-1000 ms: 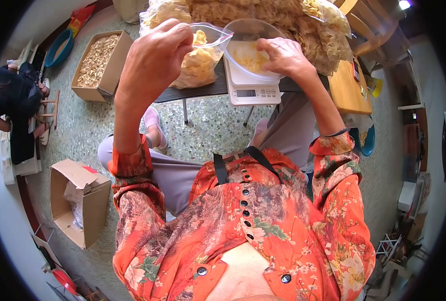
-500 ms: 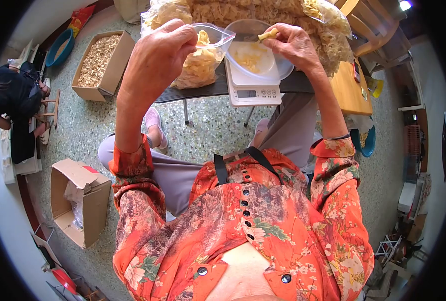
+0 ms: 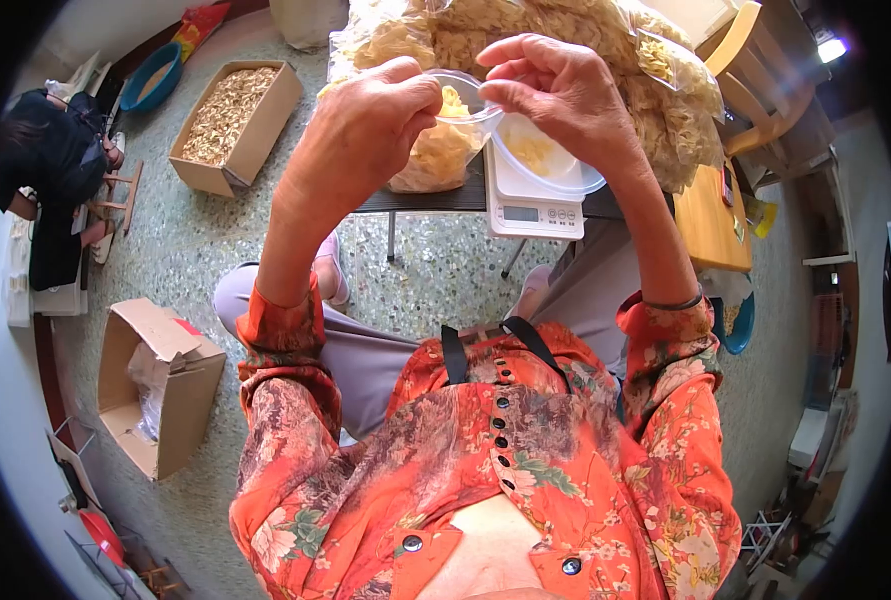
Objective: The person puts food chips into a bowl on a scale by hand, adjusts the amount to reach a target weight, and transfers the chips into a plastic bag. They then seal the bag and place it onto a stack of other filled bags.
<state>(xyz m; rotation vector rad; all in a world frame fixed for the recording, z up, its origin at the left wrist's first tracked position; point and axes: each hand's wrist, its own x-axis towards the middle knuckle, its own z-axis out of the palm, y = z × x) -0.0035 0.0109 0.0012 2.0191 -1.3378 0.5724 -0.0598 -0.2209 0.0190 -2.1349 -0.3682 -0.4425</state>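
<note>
My left hand (image 3: 370, 115) is closed on the rim of a clear zip bag (image 3: 435, 160), which stands partly filled with pale yellow dried slices. The bag's mouth is spread into a round opening. At its right side, the thumb and fingers of my right hand (image 3: 565, 100) grip the rim; the exact pinch is partly hidden. Just under that hand, a clear plastic bowl (image 3: 587, 184) with a few yellow slices (image 3: 530, 150) sits on a white digital scale (image 3: 537, 224). The scale's display is too small to read.
Large bags of dried slices (image 3: 565, 30) are piled at the table's back. A wooden chair (image 3: 715, 225) stands right. Cardboard boxes (image 3: 283, 112) (image 3: 190, 390) rest on the floor at left, one full of dried pieces. Another person (image 3: 45, 170) sits at far left.
My right hand has moved left from above the bowl to the bag's mouth, and the yellow piece it held is out of sight. The bag's mouth is now wider. The view has shifted slightly.
</note>
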